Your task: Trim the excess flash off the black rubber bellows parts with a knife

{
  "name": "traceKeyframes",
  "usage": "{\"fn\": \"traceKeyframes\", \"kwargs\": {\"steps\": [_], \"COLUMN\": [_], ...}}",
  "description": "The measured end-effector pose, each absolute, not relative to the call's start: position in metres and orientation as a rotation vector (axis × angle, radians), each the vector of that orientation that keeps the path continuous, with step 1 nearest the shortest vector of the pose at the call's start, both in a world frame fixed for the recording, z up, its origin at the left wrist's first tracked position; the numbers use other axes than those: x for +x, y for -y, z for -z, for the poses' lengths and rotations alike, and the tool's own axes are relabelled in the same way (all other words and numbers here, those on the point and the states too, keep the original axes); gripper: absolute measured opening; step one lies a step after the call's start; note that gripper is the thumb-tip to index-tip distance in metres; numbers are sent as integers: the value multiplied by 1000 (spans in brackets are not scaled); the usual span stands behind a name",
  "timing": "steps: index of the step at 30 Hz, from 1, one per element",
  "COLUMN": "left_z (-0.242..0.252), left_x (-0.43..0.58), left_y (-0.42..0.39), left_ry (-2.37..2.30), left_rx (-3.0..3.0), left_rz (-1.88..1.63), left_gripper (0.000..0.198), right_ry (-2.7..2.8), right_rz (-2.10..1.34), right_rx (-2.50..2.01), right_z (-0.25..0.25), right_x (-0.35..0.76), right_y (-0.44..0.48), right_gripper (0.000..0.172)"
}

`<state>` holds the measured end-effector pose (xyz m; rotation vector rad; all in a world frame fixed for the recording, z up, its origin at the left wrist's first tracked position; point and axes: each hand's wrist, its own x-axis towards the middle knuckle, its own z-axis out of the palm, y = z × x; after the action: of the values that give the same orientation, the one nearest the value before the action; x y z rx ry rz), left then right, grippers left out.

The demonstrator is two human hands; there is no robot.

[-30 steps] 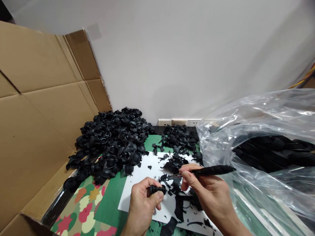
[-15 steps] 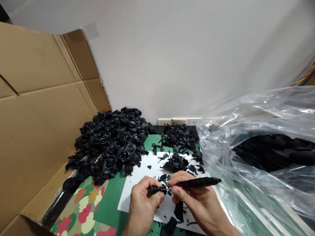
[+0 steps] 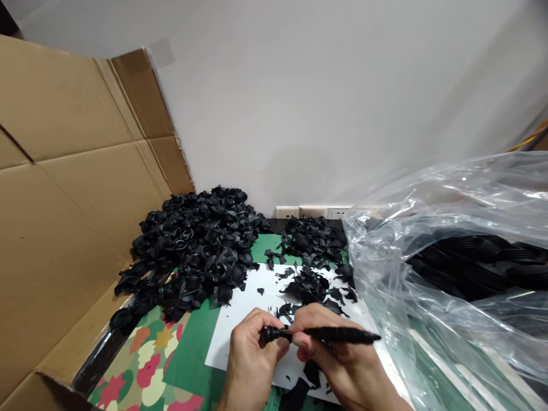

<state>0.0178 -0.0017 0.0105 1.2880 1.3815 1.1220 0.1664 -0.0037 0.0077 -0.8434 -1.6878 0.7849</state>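
Observation:
My left hand (image 3: 253, 355) is closed around a small black ribbed rubber part (image 3: 273, 333), pinched between thumb and fingers. Like a pen, my right hand (image 3: 338, 351) grips a slim craft knife (image 3: 342, 335) with a black wrapped handle, its back end pointing right. The tip meets the rubber part between both hands, and my fingers partly hide the contact. Beneath them lies a white sheet (image 3: 217, 345) strewn with black rubber scraps (image 3: 306, 285).
A large heap of black ribbed rubber pieces (image 3: 192, 245) lies at left, beside a cardboard box (image 3: 85, 188). More scraps (image 3: 314, 237) are piled by the wall sockets (image 3: 287, 212). On the right, a clear plastic bag (image 3: 385, 251) holds black ribbed parts (image 3: 475, 265).
The knife's back end has dropped and swung slightly left. My right hand has moved closer to my left, and the metal tip is less visible against the rubber part.

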Motion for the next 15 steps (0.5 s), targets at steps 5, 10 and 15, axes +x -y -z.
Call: {"fn": "traceKeyframes", "kwargs": {"steps": [5, 10, 15], "left_z": [-12, -6, -4], "left_x": [20, 17, 14], "left_y": [4, 2, 0], "left_ry": [-1343, -1329, -1278], "left_rx": [1276, 1087, 1003], "left_rz": [-1034, -1012, -1042], "left_gripper": [9, 10, 11], "right_ry": [1856, 1495, 1223], "right_rz": [-196, -397, -904], "right_rx": [-756, -973, -1013], "right_z": [-6, -5, -6], "right_x": [168, 182, 182], "right_y": [3, -10, -13], "right_gripper": [20, 9, 13]}}
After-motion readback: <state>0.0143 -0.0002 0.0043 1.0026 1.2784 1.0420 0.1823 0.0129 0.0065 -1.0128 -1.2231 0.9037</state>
